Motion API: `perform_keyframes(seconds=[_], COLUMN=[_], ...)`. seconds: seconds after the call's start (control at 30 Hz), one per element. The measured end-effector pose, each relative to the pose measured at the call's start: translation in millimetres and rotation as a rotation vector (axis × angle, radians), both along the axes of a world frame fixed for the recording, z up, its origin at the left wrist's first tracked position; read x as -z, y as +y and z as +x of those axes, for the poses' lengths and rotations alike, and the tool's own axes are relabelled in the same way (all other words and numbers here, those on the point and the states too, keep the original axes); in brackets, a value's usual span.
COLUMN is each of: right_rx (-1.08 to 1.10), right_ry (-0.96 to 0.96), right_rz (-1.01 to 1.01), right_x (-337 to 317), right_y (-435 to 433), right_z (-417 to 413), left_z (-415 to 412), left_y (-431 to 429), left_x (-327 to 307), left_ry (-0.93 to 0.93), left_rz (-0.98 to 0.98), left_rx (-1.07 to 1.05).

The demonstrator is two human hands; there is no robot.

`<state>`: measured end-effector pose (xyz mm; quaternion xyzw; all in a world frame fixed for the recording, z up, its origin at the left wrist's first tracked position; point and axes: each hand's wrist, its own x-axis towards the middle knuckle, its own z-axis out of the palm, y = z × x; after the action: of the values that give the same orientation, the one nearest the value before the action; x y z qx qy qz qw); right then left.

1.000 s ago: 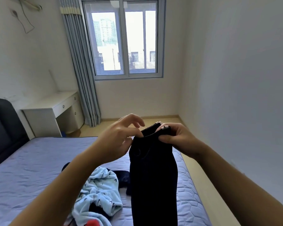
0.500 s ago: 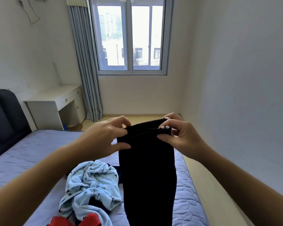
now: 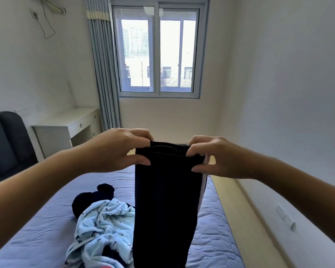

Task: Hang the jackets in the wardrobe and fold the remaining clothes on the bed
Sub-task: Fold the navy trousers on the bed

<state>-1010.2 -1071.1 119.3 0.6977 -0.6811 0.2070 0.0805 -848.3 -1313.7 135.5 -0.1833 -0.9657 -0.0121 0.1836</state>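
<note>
A long black garment (image 3: pixel 164 206) hangs straight down in front of me over the bed (image 3: pixel 37 225). My left hand (image 3: pixel 120 149) pinches its top edge at the left corner. My right hand (image 3: pixel 215 157) pinches the right corner, where a pale stripe runs down the side. On the mattress below lies a crumpled light blue patterned garment (image 3: pixel 103 223). A dark navy piece (image 3: pixel 89 198) lies behind it, and a bit of red cloth (image 3: pixel 104 266) shows at the bottom edge.
The bed has a purple quilted cover and a dark padded headboard (image 3: pixel 6 140) at the left. A white desk (image 3: pixel 66 126) stands by grey curtains (image 3: pixel 104 74) under the window (image 3: pixel 159 55). A narrow strip of floor (image 3: pixel 240 209) runs between the bed and the right wall.
My hands have moved apart, stretching the garment's top edge wider and flatter. The view has tilted down a little, showing more of the bed.
</note>
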Motion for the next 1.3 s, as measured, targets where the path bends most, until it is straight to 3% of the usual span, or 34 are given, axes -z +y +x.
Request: perform_keyframes(seconds=[0.27,0.47,0.67,1.0,1.17,1.3], right_rx=[-0.021,0.07,0.028,-0.006,0.037,0.084], right_ry=[0.019,0.089,0.016,-0.077,-0.007,0.095], right_rz=[0.245,0.174,0.097,0.043,0.014,0.07], right_x=[-27.3,-42.8,-63.5,-99.4,-101.2,-107.8], right_y=[-0.7,-17.0,-10.3,8.8,16.8,24.3], right_z=[-6.0,-4.7,-21.7,-19.4,-9.4,-5.3], left_z=[-7.1,-21.4,-20.0,-24.1,-28.2,-26.3], left_y=[-14.7,-5.2,-7.1,-5.2,15.0,23.9], left_x=[-21.6,-44.7,-62.8,-88.2,-87.6,-91.6], left_ry=[-0.105,0.031,-0.036,0.037,0.16,0.139], left_rz=[-0.04,-0.079,0.008,-0.219,-0.159,-0.144], left_rx=[-0.013,0.003,0.033,-0.069,0.005,0.042])
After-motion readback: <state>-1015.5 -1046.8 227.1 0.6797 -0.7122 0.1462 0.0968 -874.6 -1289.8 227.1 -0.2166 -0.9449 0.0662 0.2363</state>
